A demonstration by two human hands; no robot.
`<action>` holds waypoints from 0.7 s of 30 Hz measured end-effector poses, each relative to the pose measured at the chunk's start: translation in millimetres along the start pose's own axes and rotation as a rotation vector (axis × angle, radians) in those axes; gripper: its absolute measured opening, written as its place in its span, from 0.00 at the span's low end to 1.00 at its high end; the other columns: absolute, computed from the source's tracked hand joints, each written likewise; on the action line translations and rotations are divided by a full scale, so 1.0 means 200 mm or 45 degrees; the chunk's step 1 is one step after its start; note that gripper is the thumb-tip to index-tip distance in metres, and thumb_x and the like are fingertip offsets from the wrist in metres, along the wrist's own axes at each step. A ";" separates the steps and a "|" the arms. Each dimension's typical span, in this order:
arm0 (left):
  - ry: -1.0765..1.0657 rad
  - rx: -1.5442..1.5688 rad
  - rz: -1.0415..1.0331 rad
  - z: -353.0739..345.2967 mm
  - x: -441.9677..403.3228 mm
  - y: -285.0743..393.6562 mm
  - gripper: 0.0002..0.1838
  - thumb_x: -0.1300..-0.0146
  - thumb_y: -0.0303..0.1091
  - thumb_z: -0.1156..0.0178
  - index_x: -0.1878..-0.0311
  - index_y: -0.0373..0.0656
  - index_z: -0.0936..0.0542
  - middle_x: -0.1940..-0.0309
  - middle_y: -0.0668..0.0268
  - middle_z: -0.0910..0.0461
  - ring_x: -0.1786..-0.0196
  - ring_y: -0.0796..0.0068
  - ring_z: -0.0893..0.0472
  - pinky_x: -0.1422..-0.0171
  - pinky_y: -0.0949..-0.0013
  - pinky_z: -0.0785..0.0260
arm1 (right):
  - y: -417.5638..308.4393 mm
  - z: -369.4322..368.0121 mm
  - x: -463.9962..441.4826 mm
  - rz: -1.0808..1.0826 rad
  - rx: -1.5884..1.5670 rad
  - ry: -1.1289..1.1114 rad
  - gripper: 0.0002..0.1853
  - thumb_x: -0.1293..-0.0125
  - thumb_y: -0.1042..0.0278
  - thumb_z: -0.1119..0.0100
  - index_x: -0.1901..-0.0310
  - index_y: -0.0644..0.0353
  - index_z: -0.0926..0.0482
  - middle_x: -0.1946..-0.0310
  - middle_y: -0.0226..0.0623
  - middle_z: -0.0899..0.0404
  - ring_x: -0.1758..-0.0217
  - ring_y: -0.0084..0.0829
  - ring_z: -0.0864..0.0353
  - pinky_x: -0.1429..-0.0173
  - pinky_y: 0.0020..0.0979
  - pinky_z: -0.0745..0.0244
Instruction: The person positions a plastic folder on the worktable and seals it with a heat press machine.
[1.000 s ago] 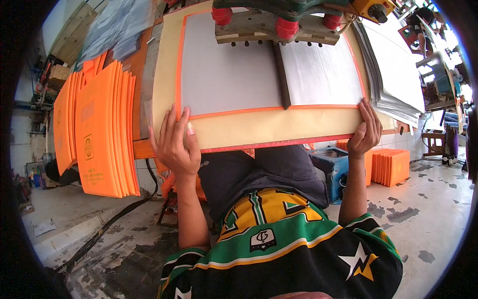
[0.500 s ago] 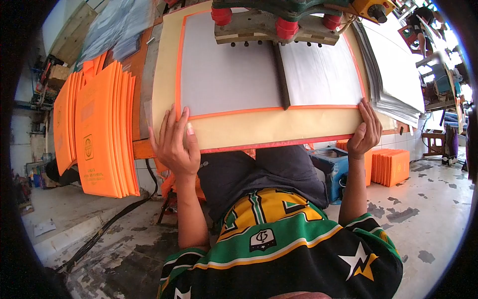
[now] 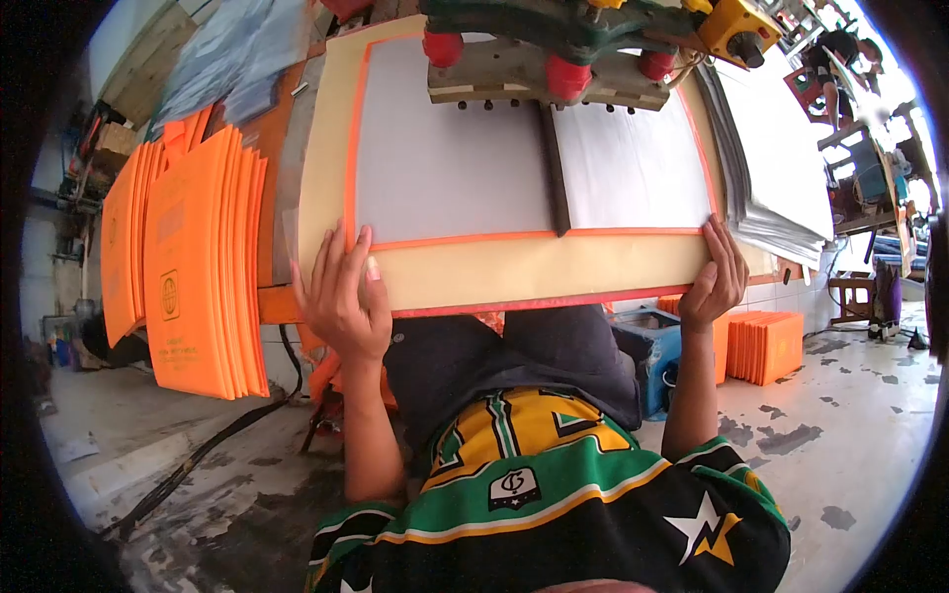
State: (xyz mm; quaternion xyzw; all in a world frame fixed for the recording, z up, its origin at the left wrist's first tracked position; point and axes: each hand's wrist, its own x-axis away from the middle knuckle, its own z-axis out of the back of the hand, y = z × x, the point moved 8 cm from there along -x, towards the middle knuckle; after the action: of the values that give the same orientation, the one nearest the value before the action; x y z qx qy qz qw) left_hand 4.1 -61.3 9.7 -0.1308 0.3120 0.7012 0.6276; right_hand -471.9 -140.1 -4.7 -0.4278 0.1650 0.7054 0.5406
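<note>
An orange-edged folder cover [image 3: 465,239] lies flat on a cream board [image 3: 514,272], with a grey panel [image 3: 445,158] and a white panel [image 3: 638,173] on top. A dark bar [image 3: 560,198] runs between the panels, below the press head [image 3: 554,84]. At the cover's near left corner, my left hand [image 3: 346,301] rests with its fingers spread over the edge. My right hand [image 3: 717,272] touches the near right corner, fingers stretched forward and thumb bent. Neither hand is wrapped round anything.
Orange folders [image 3: 198,287] stand in a bundle at the table's left. Clear plastic sheets [image 3: 227,69] lie behind them. A stack of white sheets [image 3: 771,158] is at the right. A blue machine [image 3: 647,361] and more orange folders [image 3: 766,346] are low right. Another person [image 3: 838,59] is far right.
The whole view has shifted, so the press, board and my hands appear slightly lower. Both hands stay at the cover's near corners.
</note>
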 end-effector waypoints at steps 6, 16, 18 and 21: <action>0.014 -0.008 0.031 0.00 0.00 0.00 0.24 0.22 0.43 0.44 0.30 0.55 0.10 0.27 0.60 0.13 0.22 0.55 0.18 0.08 0.35 0.49 | 0.01 -0.01 0.00 -0.016 0.036 -0.039 0.30 0.24 0.60 0.61 0.39 0.62 0.08 0.35 0.43 0.08 0.27 0.45 0.12 0.21 0.46 0.26; 0.005 -0.034 0.030 -0.01 0.01 -0.01 0.24 0.20 0.44 0.45 0.30 0.55 0.10 0.27 0.60 0.13 0.22 0.55 0.18 0.08 0.36 0.50 | -0.01 0.00 -0.01 0.007 0.027 -0.040 0.31 0.24 0.61 0.61 0.38 0.63 0.08 0.35 0.44 0.08 0.27 0.45 0.12 0.21 0.46 0.26; 0.010 -0.035 0.034 -0.01 0.01 -0.01 0.24 0.20 0.44 0.46 0.30 0.55 0.10 0.27 0.60 0.13 0.22 0.55 0.18 0.08 0.36 0.50 | 0.00 -0.01 -0.01 0.003 0.021 -0.043 0.31 0.24 0.60 0.61 0.38 0.63 0.08 0.35 0.44 0.08 0.27 0.45 0.12 0.21 0.47 0.26; 0.017 -0.028 0.030 0.01 0.01 0.00 0.23 0.20 0.44 0.46 0.30 0.55 0.10 0.27 0.60 0.13 0.22 0.55 0.17 0.09 0.36 0.49 | -0.01 0.00 -0.01 0.021 0.011 -0.038 0.30 0.23 0.60 0.61 0.38 0.63 0.08 0.35 0.45 0.08 0.27 0.45 0.12 0.21 0.47 0.26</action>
State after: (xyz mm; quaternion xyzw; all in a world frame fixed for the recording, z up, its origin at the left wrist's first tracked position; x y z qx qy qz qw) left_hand 4.1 -59.1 9.4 -0.1388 0.3100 0.7111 0.6156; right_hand -469.4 -140.7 -3.1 -0.4135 0.1636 0.7153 0.5391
